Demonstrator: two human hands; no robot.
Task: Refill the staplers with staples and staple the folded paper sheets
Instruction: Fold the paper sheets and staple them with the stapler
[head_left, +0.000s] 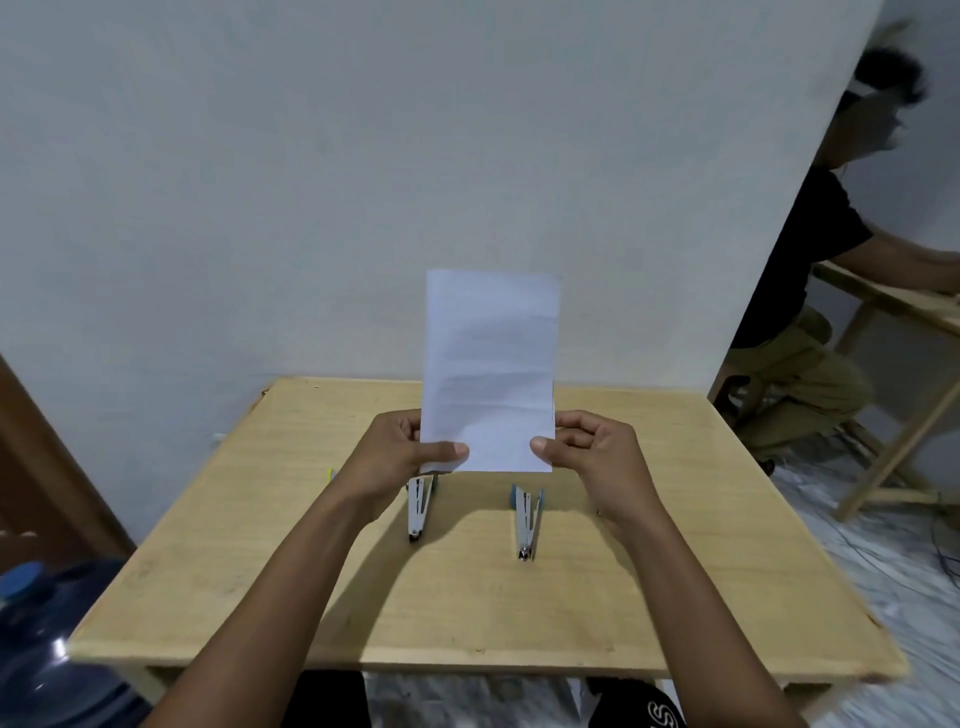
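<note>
Above the wooden table (291, 519), both hands are holding a folded sheet of paper (491, 369) upright, the left hand (410, 457) pinching its lower left corner with the thumb on the front, the right hand (592, 457) pinching the lower right corner the same way. Down on the table two staplers are lying flipped open, one (418, 506) just under the left hand, the other (527, 525) beside it to the right, both untouched
</note>
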